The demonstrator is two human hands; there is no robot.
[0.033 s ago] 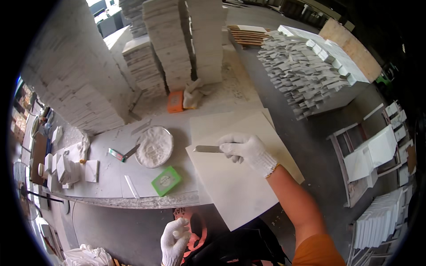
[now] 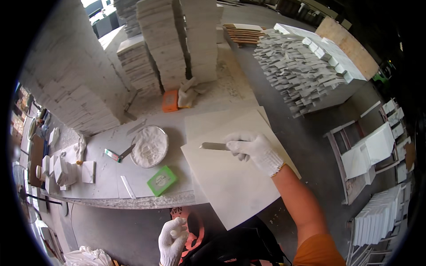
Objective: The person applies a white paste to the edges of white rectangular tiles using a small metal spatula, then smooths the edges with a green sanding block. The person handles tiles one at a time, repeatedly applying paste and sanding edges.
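My right hand, in a white knit glove, grips a narrow flat metal scraper blade. The blade points left above a large pale flat slab that sticks out past the table's front edge. My left hand, also gloved, is low in front of the table with its fingers curled in; nothing shows in it. Left of the slab stand a round bowl of white paste or powder and a green box-shaped block. Another blade leans against the bowl's left side.
Tall stacks of pale tiles rise at the table's back. An orange block lies beside a crumpled glove. Small white blocks sit at left, near a thin white strip. Racks of slabs stand on the right.
My right hand and the blade have moved slightly right over the slab. The whole view has shifted a little; my left hand stays curled in nearly the same place.
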